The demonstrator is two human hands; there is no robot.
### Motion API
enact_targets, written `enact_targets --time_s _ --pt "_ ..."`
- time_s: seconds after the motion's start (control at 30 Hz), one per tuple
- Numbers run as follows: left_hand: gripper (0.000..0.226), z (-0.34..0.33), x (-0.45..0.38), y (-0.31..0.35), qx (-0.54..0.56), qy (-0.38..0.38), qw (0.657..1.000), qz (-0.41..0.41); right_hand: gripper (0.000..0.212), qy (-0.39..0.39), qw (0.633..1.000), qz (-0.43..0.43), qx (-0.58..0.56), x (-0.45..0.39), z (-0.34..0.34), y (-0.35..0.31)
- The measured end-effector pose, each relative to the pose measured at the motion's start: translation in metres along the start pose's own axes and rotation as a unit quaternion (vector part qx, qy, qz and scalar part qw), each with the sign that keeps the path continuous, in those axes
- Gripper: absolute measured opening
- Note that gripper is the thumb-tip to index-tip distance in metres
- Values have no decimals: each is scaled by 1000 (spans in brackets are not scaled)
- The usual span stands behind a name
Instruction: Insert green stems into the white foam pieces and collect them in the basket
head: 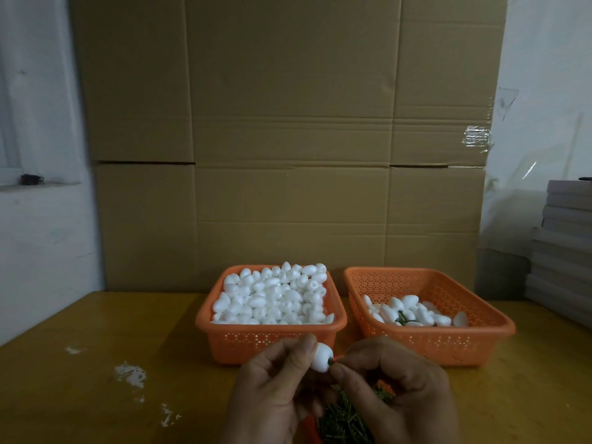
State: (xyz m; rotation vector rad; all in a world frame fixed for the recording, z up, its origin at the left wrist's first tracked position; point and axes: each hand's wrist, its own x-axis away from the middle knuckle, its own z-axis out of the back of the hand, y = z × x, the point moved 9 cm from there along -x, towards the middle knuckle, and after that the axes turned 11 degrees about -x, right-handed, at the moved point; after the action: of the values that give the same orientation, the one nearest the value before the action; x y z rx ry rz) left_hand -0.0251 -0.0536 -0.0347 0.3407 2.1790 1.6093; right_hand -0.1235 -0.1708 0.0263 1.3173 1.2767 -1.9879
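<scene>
foam piece [321,357]: white, egg-shaped, pinched in left hand [275,389] | green stem [331,362]: tip at foam, pinched by right hand [397,386]

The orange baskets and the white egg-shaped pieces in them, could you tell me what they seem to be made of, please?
The left basket and the right basket look like moulded plastic: even orange colour, smooth rims, walls pierced with regular small holes. The white pieces look like foam: matte, uniform, rounded, though texture is too fine to confirm. The piece held by the left hand looks the same.
</scene>
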Motion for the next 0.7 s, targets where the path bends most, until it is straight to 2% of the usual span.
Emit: enact_targets --time_s 0.17,0.27,0.37,0.53,0.7 --pt "43 5 -2 1 -25 17 999 -34 13 -5 999 -31 -10 1 -3 3" --pt "54 4 -1 3 -66 8 995 -70 21 -14 998 -56 5 3 -5 7" --pt "52 2 1 5 -89 -5 992 -88 27 -5 996 -88 9 5 -3 13" --pt "45 -2 6 14 -112 -11 986 -122 11 5 994 -109 -28 6 -4 11" --pt "33 -5 17 33 -216 -9 955 -201 6 12 988 -140 -67 13 -9 14"
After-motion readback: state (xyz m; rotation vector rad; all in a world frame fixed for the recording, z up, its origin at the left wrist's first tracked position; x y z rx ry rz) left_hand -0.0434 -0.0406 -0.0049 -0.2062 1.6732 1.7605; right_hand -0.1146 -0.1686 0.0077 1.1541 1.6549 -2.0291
